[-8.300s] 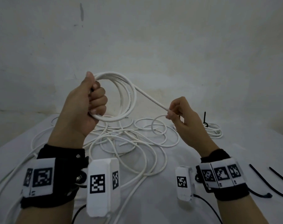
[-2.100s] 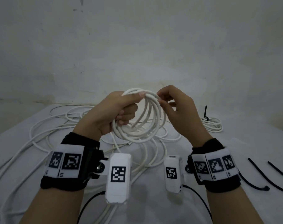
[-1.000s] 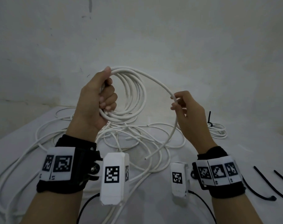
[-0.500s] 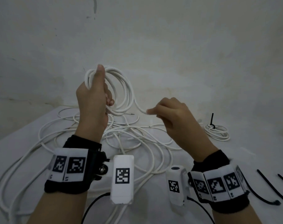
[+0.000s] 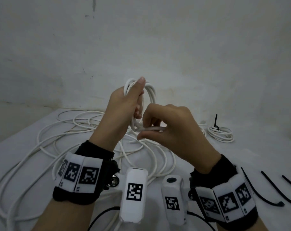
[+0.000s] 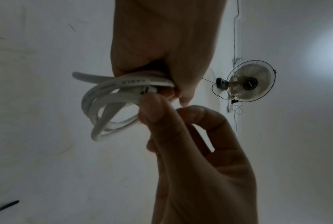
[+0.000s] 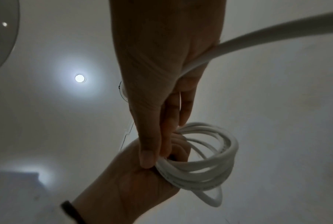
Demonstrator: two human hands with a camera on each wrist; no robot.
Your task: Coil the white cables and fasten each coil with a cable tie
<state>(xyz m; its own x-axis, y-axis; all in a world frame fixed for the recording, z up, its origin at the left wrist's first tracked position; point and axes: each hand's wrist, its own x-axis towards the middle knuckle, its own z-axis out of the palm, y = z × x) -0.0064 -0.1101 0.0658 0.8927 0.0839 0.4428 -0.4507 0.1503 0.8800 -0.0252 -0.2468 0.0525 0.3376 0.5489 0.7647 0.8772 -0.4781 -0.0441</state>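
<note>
— White cable, all of it: where does the coil (image 5: 149,92) sit?

— Up in the left hand (image 5: 123,112), raised off the desk (image 5: 224,157). Its fingers are curled round one side of the loops, with the thumb laid along the top of them; the rest of the loops stand out beyond the fist.

— And the right hand (image 5: 173,130)?

— Just beside the left, touching it at the fingertips. Thumb and forefinger pinch the loose cable end (image 5: 151,129) right under the left hand's fingers, where it meets the bottom of the coil. From the right wrist view the cable runs across the palm and away past the wrist.

— What lies under the hands?

— A loose tangle of cables (image 5: 74,134) spread below and out beyond the left hand. Farther out past the right hand sits a finished coil (image 5: 221,133), bound with a black tie (image 5: 216,122) whose tail sticks up. Spare black cable ties (image 5: 271,189) lie on the desk outside the right wrist.
</note>
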